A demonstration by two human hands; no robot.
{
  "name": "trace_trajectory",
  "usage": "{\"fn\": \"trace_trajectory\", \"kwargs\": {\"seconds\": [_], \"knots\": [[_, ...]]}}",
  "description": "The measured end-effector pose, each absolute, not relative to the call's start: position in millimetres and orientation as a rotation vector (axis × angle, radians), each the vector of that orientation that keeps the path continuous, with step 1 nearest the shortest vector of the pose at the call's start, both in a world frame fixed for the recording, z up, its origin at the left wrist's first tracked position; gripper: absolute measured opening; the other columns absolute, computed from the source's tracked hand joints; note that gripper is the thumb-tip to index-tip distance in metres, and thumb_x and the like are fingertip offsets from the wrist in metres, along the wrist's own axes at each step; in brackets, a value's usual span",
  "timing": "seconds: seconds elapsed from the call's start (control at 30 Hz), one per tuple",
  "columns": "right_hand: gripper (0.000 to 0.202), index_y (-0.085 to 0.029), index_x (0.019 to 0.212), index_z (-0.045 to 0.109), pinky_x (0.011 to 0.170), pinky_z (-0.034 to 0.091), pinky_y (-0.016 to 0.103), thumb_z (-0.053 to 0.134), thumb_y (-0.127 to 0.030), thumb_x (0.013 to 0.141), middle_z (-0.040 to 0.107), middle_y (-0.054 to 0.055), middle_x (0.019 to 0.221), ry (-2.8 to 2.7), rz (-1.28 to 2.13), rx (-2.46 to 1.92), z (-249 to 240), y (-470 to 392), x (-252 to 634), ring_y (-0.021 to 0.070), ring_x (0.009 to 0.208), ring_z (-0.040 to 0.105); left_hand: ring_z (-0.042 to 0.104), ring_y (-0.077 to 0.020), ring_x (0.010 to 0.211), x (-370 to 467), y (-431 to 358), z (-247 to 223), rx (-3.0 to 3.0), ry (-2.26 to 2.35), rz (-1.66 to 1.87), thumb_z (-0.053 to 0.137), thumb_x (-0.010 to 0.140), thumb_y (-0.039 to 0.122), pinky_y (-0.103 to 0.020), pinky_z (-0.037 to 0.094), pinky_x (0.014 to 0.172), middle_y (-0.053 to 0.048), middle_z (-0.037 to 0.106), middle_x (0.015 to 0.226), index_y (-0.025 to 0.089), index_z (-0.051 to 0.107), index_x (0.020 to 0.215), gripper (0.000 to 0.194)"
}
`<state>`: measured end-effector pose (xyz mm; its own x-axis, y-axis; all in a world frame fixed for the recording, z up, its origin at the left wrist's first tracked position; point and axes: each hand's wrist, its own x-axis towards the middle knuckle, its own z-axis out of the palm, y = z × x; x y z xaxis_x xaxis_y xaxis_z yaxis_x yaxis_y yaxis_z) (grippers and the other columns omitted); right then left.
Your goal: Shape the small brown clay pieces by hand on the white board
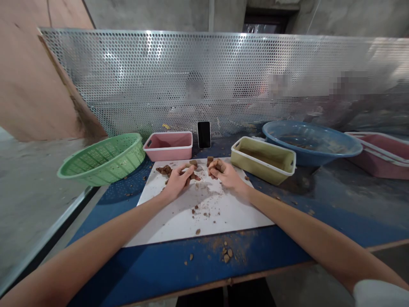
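My left hand (179,182) hovers low over the white sheet (179,226), its soiled fingers loosely bent and apart, with nothing plainly held. Facing it, my right hand (223,173) has its fingers curled against the thumb; whatever they may grip is hidden. Just behind the right fingertips stands a small brown lump (210,160). Another brown lump (193,163) lies behind the left hand. To the left of that hand is a darker, irregular brown clump (164,170). Brown crumbs (204,211) are scattered on the sheet beneath and in front of both hands.
A green basket (105,162) and a pink bin (168,152) stand on the left. A phone (204,134) leans upright behind. On the right are an olive bin (255,164), a blue basin (313,157) and pink bins (380,160). Perforated metal (223,64) closes the back.
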<state>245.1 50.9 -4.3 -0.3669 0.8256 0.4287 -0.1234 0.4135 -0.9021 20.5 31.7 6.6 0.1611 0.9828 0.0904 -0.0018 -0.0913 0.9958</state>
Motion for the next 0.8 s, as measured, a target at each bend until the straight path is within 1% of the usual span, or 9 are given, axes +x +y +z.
{"fn": "trace_trajectory", "kwargs": {"seconds": [0.13,0.2,0.33,0.4,0.47,0.53,0.63,0.7,0.8], "knots": [[0.050,-0.024,0.096,0.061,0.067,0.046,0.032,0.075,-0.071,0.090,0.065,0.000,0.083,-1.637,1.155,-0.618,-5.7,50.8,245.9,0.0152,0.068,0.057,0.030,-0.0048,0.038,19.7,34.2,3.7,1.343,1.045,1.161,0.078,0.083,0.072,-0.023,0.016,0.039,-0.011,0.080,0.078,0.016,0.071,0.104,0.060],[0.051,-0.024,0.090,0.061,0.067,0.045,0.032,0.068,-0.074,0.094,0.065,0.001,0.081,-1.670,1.154,-0.625,-3.5,49.2,246.7,0.0151,0.066,0.056,0.031,-0.0048,0.038,20.2,33.9,4.6,1.335,1.040,1.161,0.079,0.082,0.072,-0.023,0.016,0.039,-0.011,0.080,0.078,0.015,0.072,0.102,0.061],[0.065,-0.023,0.073,0.058,0.064,0.044,0.032,0.051,-0.083,0.098,0.061,0.001,0.066,-1.729,1.096,-0.754,0.8,46.4,247.9,0.0159,0.062,0.051,0.032,-0.0047,0.039,21.5,32.9,7.5,1.280,1.030,1.156,0.082,0.078,0.072,-0.023,0.017,0.040,-0.011,0.080,0.080,0.015,0.072,0.101,0.062],[0.067,-0.023,0.074,0.061,0.062,0.044,0.032,0.050,-0.084,0.097,0.059,0.001,0.064,-1.706,1.073,-0.801,1.2,46.0,248.0,0.0160,0.061,0.050,0.034,-0.0047,0.039,21.9,32.7,8.3,1.261,1.004,1.144,0.083,0.078,0.071,-0.023,0.018,0.041,-0.012,0.080,0.084,0.015,0.071,0.104,0.063],[0.061,-0.022,0.084,0.069,0.064,0.045,0.032,0.057,-0.081,0.096,0.063,0.001,0.069,-1.680,1.031,-0.809,0.7,46.2,248.0,0.0164,0.064,0.052,0.041,-0.0056,0.041,22.3,32.2,8.6,1.271,0.977,1.123,0.085,0.078,0.068,-0.023,0.023,0.042,-0.013,0.081,0.090,0.015,0.070,0.109,0.063],[0.051,-0.021,0.096,0.075,0.072,0.048,0.033,0.068,-0.072,0.093,0.070,0.003,0.083,-1.660,0.982,-0.803,0.0,46.5,247.8,0.0180,0.074,0.060,0.048,-0.0073,0.045,22.6,31.2,8.8,1.302,0.983,1.111,0.088,0.077,0.063,-0.023,0.028,0.045,-0.012,0.081,0.093,0.016,0.068,0.114,0.063],[0.040,-0.021,0.101,0.077,0.082,0.051,0.035,0.078,-0.060,0.089,0.076,0.006,0.098,-1.635,0.950,-0.798,-1.4,46.7,247.0,0.0211,0.088,0.066,0.053,-0.0092,0.050,22.5,29.7,8.2,1.371,1.037,1.110,0.092,0.075,0.057,-0.023,0.035,0.049,-0.005,0.076,0.082,0.018,0.067,0.116,0.062],[0.037,-0.021,0.102,0.078,0.080,0.051,0.034,0.078,-0.055,0.089,0.077,0.006,0.097,-1.622,0.947,-0.804,-2.4,46.7,246.6,0.0209,0.086,0.066,0.054,-0.0102,0.052,22.1,29.3,7.1,1.435,1.072,1.102,0.091,0.076,0.055,-0.023,0.036,0.050,-0.001,0.070,0.075,0.018,0.067,0.117,0.060],[0.035,-0.020,0.103,0.079,0.072,0.049,0.033,0.069,-0.053,0.096,0.073,0.004,0.086,-1.629,0.959,-0.817,-4.0,46.5,246.2,0.0184,0.075,0.062,0.055,-0.0107,0.054,21.2,29.7,4.9,1.517,1.086,1.087,0.088,0.079,0.054,-0.024,0.040,0.051,-0.002,0.072,0.081,0.017,0.067,0.119,0.058]]}}
